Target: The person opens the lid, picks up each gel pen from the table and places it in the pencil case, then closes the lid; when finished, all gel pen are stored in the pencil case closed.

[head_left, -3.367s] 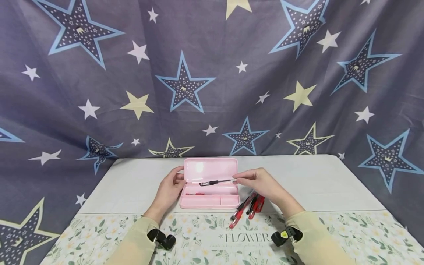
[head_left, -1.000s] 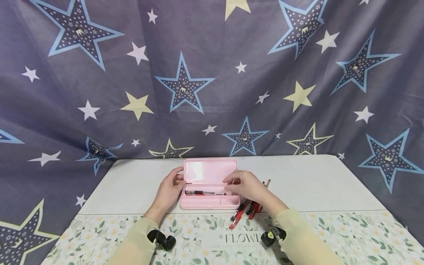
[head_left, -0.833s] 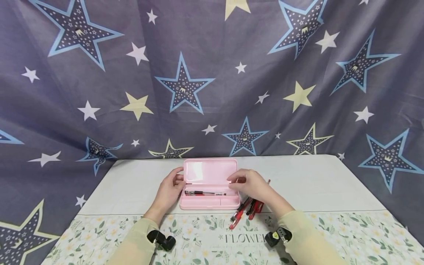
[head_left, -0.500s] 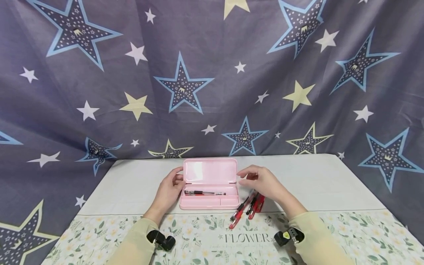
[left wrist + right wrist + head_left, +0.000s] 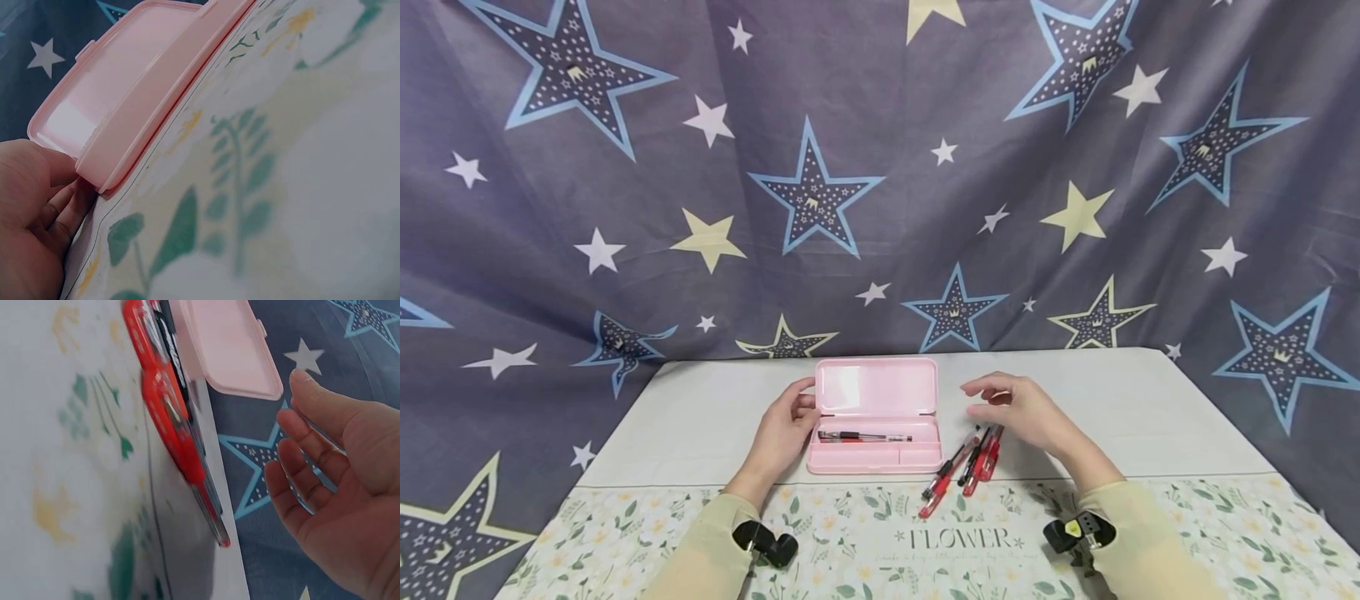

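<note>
On the table [image 5: 1112, 417] you have the pencil case [image 5: 857, 457], gel pens [image 5: 865, 437] in its far compartment, your left hand [image 5: 785, 429] against its left side. Loose pens [image 5: 981, 468] lie to its right, near your right hand [image 5: 1022, 408]; a curtain [image 5: 880, 208] hangs behind.

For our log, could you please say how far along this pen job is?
Done: a black pen and something red lie in the open pink case. In hand: the left hand holds the case; the right hand is empty. Likely remaining: the pens outside.

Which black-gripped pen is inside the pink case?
The black-gripped pen lying lengthwise in the rear compartment of the pink case; the other black-gripped pens lie outside, among red pens on the table to the right.
</note>
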A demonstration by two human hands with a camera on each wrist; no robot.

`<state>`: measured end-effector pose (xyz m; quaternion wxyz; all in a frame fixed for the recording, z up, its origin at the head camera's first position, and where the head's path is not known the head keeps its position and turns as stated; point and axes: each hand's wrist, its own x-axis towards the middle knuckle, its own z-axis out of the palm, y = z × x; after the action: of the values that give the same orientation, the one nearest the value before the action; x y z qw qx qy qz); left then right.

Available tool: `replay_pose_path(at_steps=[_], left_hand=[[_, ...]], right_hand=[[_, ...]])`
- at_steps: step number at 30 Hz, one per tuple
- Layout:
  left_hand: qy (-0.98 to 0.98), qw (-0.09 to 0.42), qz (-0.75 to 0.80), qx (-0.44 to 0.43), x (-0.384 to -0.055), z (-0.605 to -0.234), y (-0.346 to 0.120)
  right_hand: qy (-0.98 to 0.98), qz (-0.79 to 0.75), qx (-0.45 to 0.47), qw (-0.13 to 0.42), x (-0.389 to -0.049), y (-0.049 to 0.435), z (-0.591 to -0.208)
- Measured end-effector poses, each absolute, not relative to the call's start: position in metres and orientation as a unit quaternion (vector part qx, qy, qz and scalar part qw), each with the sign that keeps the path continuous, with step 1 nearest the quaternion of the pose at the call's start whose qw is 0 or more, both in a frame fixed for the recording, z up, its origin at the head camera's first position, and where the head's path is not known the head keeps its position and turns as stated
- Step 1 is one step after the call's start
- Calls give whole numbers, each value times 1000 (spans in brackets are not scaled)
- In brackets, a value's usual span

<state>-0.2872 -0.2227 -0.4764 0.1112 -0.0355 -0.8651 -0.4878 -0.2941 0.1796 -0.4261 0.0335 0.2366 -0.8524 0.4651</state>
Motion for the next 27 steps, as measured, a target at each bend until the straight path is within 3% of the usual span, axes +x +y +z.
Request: replay_pose_path(at_steps=[27], left_hand=[[-862,105,-495,-31,-289,-477,-223]], right_hand=[[-884,426,194,9,-307,242,-448]])
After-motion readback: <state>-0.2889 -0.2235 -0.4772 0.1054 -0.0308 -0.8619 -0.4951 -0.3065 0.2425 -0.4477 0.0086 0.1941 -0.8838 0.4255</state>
